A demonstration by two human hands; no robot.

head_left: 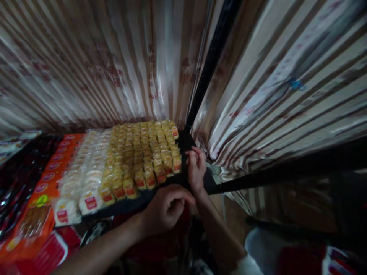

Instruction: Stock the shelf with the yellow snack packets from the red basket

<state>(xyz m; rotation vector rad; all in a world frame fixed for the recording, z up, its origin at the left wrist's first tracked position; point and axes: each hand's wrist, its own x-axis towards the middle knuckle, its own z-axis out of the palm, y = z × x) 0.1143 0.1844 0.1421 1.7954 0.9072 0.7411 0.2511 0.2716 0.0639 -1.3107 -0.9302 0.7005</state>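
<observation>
Yellow-wrapped small packets with red labels [143,152] stand in close rows on a black shelf [186,143], their printing too blurred to read. A person's right hand [197,170], its fingers apart and loosely bent, is over the bare shelf end just beside the rows; the left hand [166,208] curls in front of the shelf's near edge, and whether it holds anything cannot be told. To the left of the yellow rows stand clear-wrapped white packets [91,202] bearing red labels, also illegible, then orange packaging with round emblems [53,166] and dark, shiny packets [23,172]. Brown-and-white striped plastic sheeting [129,68] rises behind, marked with smeared red characters that cannot be made out. A black upright post [213,61] meets the shelf's far corner, a black horizontal bar [275,177] extends rightward beyond the right hand, and a small blue tie [296,84] shows against the right-hand sheeting.
</observation>
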